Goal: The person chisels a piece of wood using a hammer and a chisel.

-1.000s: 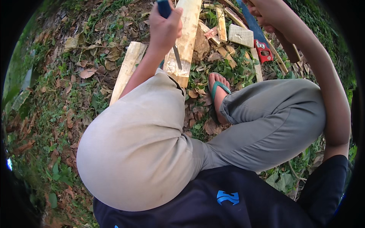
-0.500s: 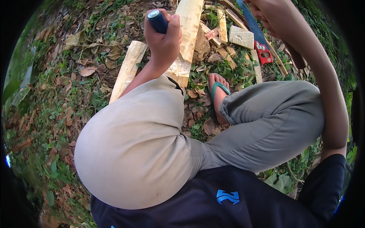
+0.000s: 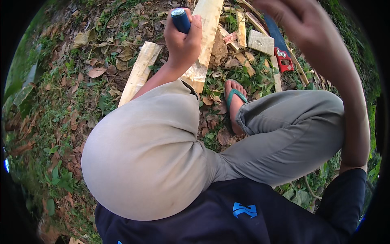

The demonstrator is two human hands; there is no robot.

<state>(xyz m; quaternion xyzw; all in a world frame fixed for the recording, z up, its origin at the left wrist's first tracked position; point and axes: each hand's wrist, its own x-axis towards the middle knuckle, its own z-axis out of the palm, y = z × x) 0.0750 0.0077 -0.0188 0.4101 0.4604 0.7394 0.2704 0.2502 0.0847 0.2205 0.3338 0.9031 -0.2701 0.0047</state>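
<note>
Blue-handled chisel is clenched in the left hand by the near end of the plank, so a bad angle could skid it toward the foot, and the right hand is too blurry to tell.

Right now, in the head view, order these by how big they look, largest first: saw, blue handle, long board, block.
1. Long board, cut off by the picture's top edge
2. Saw
3. Block
4. Blue handle, partly covered by the left hand
</note>
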